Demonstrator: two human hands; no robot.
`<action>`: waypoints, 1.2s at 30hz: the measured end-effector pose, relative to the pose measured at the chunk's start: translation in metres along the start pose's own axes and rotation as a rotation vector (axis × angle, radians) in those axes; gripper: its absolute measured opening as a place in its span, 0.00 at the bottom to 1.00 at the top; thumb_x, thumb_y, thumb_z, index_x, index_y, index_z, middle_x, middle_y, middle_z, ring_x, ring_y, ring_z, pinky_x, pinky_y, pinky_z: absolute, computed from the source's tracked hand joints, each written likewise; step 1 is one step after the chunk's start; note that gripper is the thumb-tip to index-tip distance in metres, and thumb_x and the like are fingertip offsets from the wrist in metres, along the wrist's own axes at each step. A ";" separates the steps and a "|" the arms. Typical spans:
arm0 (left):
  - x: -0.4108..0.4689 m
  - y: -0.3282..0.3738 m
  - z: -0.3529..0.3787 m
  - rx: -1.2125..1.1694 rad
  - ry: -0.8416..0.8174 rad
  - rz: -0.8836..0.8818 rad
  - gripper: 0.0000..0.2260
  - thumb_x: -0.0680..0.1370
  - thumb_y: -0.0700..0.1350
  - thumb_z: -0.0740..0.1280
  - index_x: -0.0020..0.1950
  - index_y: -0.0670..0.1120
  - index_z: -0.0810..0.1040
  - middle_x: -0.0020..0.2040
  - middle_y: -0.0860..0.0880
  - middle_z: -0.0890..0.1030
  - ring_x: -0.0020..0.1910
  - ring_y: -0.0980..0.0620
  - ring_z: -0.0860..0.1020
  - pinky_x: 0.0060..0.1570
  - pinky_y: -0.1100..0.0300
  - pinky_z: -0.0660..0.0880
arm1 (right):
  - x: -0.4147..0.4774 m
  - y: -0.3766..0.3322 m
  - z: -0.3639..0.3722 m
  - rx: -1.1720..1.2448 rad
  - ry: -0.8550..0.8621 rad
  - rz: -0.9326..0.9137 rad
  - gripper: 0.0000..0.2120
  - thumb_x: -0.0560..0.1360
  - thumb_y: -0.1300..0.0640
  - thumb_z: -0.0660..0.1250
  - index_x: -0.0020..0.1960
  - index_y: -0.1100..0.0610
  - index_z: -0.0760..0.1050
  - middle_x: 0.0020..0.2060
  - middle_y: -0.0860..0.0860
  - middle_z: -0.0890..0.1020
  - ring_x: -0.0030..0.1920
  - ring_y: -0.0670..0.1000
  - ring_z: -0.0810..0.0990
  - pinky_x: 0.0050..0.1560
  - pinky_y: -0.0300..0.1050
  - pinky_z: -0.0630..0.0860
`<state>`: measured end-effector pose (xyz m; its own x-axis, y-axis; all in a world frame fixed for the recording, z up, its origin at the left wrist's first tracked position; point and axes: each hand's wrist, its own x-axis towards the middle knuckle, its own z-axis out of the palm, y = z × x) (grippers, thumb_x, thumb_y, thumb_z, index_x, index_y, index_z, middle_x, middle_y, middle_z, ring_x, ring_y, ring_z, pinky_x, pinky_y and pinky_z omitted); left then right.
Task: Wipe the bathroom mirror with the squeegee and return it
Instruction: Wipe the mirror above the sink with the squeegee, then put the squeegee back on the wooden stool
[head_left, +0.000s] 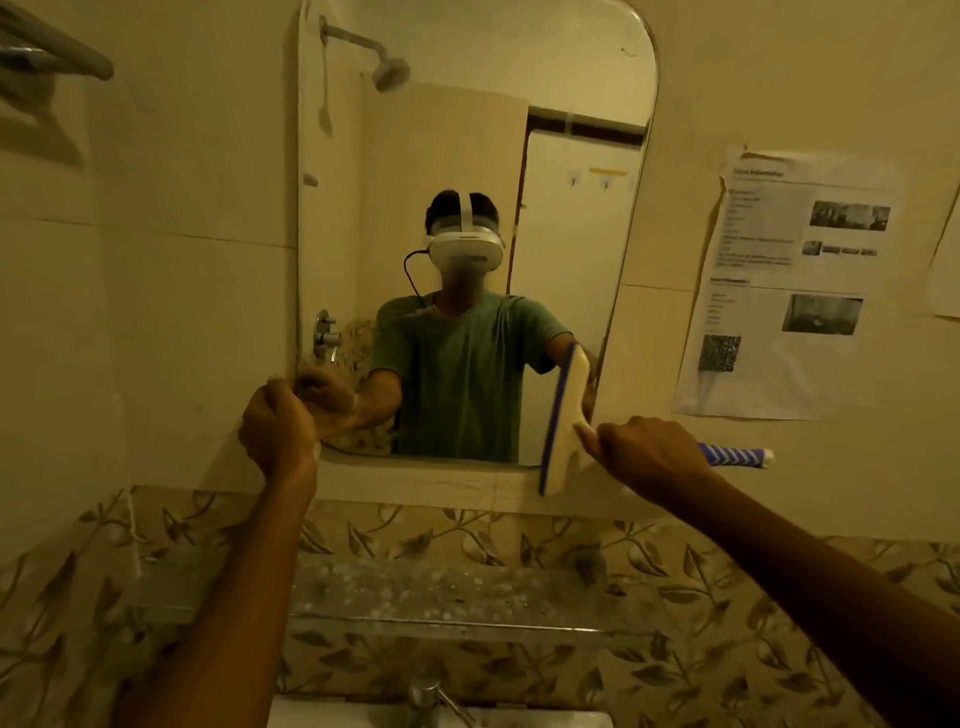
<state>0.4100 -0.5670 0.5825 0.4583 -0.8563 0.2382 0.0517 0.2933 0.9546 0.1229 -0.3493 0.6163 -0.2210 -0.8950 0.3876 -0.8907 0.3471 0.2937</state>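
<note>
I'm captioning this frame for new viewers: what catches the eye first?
The wall mirror at centre, reflecting a person in a headset. At its lower right corner the right hand holds a blue-edged squeegee upright; the left hand grips the lower left corner.

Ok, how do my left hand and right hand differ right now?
The left hand is a closed fist at the mirror's lower left corner, with no tool visible; the right hand grips the squeegee at the lower right edge. Both are raised to the mirror's bottom.

The cream squeegee (563, 421) with blue blade stands upright against the rounded wall mirror's (571, 156) lower right corner.
</note>
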 end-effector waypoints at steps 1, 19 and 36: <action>-0.003 -0.002 0.000 -0.004 0.013 -0.009 0.20 0.80 0.50 0.54 0.51 0.38 0.79 0.51 0.38 0.81 0.52 0.38 0.78 0.51 0.46 0.74 | -0.003 0.010 0.001 -0.012 0.015 0.019 0.24 0.81 0.37 0.44 0.37 0.50 0.66 0.29 0.46 0.72 0.27 0.45 0.71 0.29 0.39 0.66; -0.125 -0.020 0.030 -0.344 -0.378 -0.544 0.13 0.81 0.51 0.58 0.51 0.43 0.76 0.42 0.46 0.79 0.37 0.48 0.78 0.34 0.57 0.75 | -0.037 0.017 0.040 0.106 0.184 0.167 0.24 0.81 0.38 0.44 0.40 0.52 0.67 0.26 0.47 0.70 0.25 0.47 0.67 0.26 0.41 0.59; -0.244 0.008 0.039 0.223 -0.553 0.155 0.13 0.80 0.53 0.60 0.60 0.50 0.77 0.58 0.48 0.79 0.55 0.48 0.77 0.56 0.52 0.74 | -0.089 0.020 0.058 0.909 0.310 0.451 0.26 0.82 0.41 0.51 0.34 0.55 0.72 0.29 0.51 0.77 0.30 0.50 0.75 0.29 0.42 0.64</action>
<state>0.2640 -0.3726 0.5396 -0.0851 -0.9221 0.3775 -0.1927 0.3869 0.9018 0.1019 -0.2787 0.5372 -0.6081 -0.5806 0.5413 -0.7423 0.1742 -0.6470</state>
